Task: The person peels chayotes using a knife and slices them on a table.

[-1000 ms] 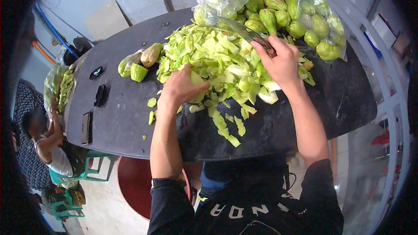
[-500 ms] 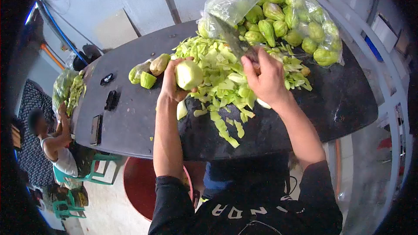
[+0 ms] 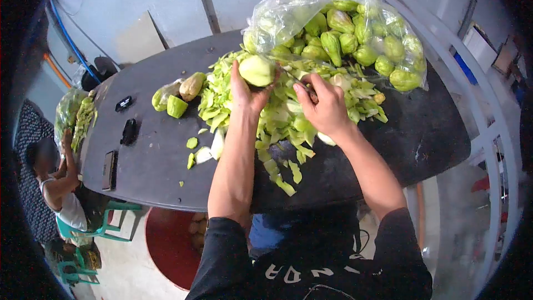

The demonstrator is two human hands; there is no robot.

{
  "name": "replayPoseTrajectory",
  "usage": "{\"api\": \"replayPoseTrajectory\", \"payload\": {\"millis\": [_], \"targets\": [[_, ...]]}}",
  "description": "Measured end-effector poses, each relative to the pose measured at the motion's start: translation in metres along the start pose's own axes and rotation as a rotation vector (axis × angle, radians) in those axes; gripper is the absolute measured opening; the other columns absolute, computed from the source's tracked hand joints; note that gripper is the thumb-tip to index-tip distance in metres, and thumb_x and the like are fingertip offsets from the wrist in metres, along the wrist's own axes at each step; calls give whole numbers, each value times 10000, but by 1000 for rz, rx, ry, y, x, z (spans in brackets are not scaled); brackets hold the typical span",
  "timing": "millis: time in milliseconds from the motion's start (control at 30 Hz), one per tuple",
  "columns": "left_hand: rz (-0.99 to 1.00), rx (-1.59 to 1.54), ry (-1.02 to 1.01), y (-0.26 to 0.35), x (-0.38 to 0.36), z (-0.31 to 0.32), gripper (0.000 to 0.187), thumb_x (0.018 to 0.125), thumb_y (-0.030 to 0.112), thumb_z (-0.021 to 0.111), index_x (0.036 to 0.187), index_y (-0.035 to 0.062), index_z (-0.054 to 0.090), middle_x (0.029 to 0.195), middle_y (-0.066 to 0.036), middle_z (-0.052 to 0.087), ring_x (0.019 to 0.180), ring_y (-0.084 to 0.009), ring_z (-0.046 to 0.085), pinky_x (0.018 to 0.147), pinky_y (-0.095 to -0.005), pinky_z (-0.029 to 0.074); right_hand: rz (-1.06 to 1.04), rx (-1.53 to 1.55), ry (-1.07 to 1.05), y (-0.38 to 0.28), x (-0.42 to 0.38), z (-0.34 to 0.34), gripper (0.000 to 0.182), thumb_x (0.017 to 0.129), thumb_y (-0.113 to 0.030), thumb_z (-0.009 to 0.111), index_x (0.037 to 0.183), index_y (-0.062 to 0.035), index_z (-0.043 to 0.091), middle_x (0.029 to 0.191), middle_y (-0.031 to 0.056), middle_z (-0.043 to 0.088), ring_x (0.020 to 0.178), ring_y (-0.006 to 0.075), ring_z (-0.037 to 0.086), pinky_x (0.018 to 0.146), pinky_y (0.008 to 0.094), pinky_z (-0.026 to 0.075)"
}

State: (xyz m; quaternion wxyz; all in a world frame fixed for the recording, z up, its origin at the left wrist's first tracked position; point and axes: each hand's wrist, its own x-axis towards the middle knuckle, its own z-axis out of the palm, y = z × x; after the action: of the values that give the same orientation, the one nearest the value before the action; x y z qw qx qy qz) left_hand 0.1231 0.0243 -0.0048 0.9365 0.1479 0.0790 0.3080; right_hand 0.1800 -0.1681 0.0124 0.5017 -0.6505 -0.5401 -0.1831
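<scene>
My left hand (image 3: 248,93) holds a pale, peeled chayote (image 3: 257,70) above a heap of green peelings (image 3: 283,114). Just to its right, my right hand (image 3: 323,103) is closed round the handle of a knife (image 3: 292,78), whose blade points toward the chayote and is partly hard to make out. Two unpeeled chayotes (image 3: 191,86) and a cut green piece (image 3: 176,106) lie left of the heap. Pale pieces (image 3: 217,143) rest on the table beside my left forearm.
A clear plastic bag of green chayotes (image 3: 363,36) stands at the back of the dark table (image 3: 158,155). Small black objects (image 3: 129,131) lie at its left. Below is a red tub (image 3: 169,244). A person (image 3: 61,189) sits at far left near bagged greens.
My left hand has moved right and up with the chayote, closer to my right hand. The knife has swung down from upright toward the chayote. The whole view has shifted slightly.
</scene>
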Motion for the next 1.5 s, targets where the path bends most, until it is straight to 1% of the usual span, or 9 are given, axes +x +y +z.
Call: {"api": "replayPoseTrajectory", "payload": {"millis": [133,267,400,433,567,767,867,967,1500], "targets": [[30,155,101,3,-25,11,665,937,673,364,1305,141,514,1337,-136,525,1238,-357,477,1014,-630,362,-27,18,1,-2,-1,5,166,899,-142,648,899,-16,540,766,173,648,669,369,647,576,437,506],[2,147,99,5,-38,18,659,941,677,317,1277,153,534,1288,-108,550,1204,-341,492,1019,-635,348,-23,6,-72,-12,-5,10,164,894,-142,655,913,-16,553,764,169,648,664,354,650,573,434,506],[-5,61,30,9,-37,11,570,931,581,468,1274,129,519,1221,-132,559,1149,-343,519,960,-625,415,-67,-2,-60,-17,-6,12,161,885,-140,669,933,-16,577,760,159,655,622,315,658,550,409,506],[2,37,7,9,-42,17,544,900,519,566,1261,115,515,1192,-142,563,1093,-339,544,919,-566,474,-19,1,-77,-18,-6,11,163,883,-140,672,939,-15,585,757,156,656,608,304,660,543,401,506],[31,40,35,10,-35,10,512,869,489,614,1191,97,543,1128,-134,582,995,-317,582,871,-488,525,-44,13,-71,-13,-6,13,163,885,-142,671,943,-13,590,752,155,656,594,298,659,538,395,506],[99,-7,77,11,-28,4,497,855,524,550,1152,128,591,1145,-95,609,1058,-296,570,954,-491,437,-50,27,-58,-19,-5,12,154,901,-136,661,925,-6,581,760,170,657,609,307,663,540,404,508],[123,-162,53,10,-35,9,425,847,447,564,1101,108,591,1048,-146,598,959,-311,569,839,-479,493,-38,26,-51,-36,-5,8,147,920,-132,640,922,0,575,761,181,652,623,331,660,538,411,504],[151,-201,18,14,-32,7,425,851,462,532,1091,117,596,1050,-133,602,963,-315,566,860,-509,479,62,83,-82,-51,-7,6,143,937,-131,616,924,3,566,757,189,645,646,358,657,545,420,504],[161,-125,-53,1,-48,21,409,881,433,518,1127,113,590,1075,-118,626,978,-326,597,893,-521,499,-43,84,-24,-48,-9,11,136,936,-120,607,905,0,551,745,203,630,668,393,644,561,451,501]]}}
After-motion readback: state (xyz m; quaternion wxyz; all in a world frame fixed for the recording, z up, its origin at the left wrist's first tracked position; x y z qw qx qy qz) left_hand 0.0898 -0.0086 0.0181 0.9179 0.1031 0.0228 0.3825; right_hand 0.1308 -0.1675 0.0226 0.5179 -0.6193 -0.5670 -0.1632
